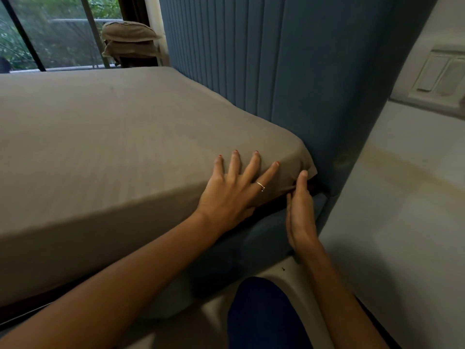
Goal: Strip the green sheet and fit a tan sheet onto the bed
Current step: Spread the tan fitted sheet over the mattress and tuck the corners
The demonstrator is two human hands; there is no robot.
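Observation:
A tan sheet (105, 137) covers the mattress, smooth across the top and down the near side. My left hand (234, 187) lies flat with spread fingers on the sheet at the near head corner. My right hand (300, 210) is at the lower edge of that corner, its thumb up against the sheet and its fingers straight, reaching in under the mattress by the blue bed frame (264, 238). No green sheet is in view.
A tall blue padded headboard (289, 71) rises right behind the corner. Two tan pillows (129, 41) are stacked by the window at the far side. A white wall with a switch plate (442, 76) is on the right. My knee in dark blue (264, 316) is below.

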